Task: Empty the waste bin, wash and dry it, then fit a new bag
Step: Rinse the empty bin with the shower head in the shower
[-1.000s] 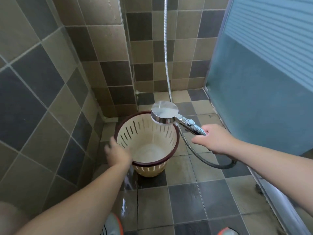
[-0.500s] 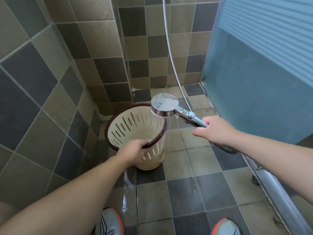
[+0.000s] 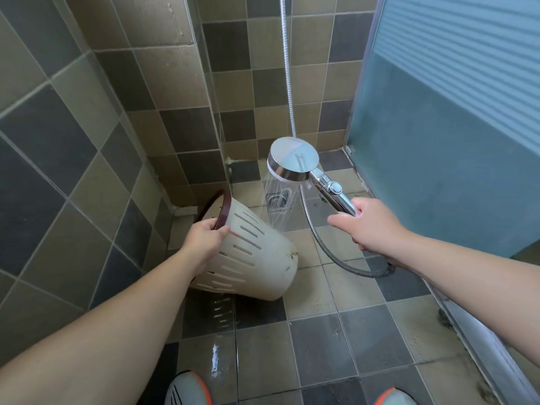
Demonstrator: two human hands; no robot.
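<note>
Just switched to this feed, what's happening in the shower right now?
A person is washing out a waste bin. The left hand grips the dark rim of the cream slotted bin and holds it tipped on its side, mouth toward the wall corner. The right hand holds the shower head, with water spraying down beside the bin toward the floor drain. The floor tiles are wet. No bag is fitted.

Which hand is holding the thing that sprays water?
The right hand. It grips the shower head by its handle, spraying down, while the left hand holds the tipped bin by its rim.
</note>
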